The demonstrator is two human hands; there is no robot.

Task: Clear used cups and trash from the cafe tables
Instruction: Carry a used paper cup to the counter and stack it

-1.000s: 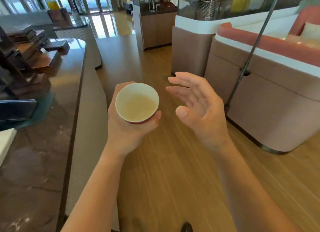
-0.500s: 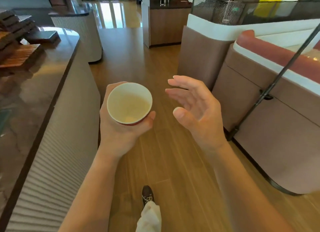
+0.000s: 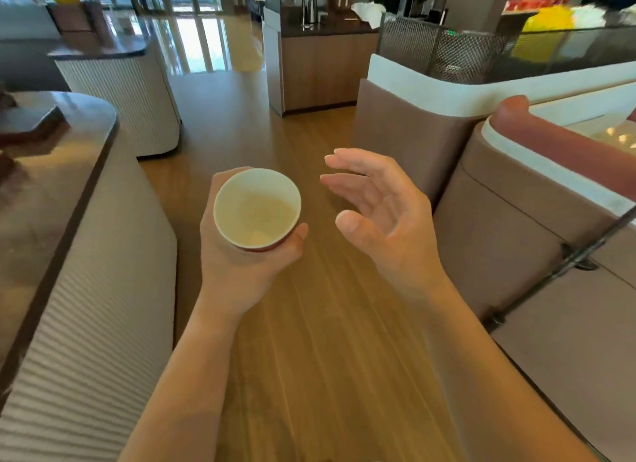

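Above wooden floor, left hand (image 3: 241, 255) grips cup (image 3: 257, 208).

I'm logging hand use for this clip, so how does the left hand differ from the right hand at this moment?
The left hand grips a paper cup; the right hand holds nothing. The left hand's fingers curl round the cup's wall, while the right hand's fingers are loosely spread, palm turned toward the cup. Both are bare and held out over the wooden floor.
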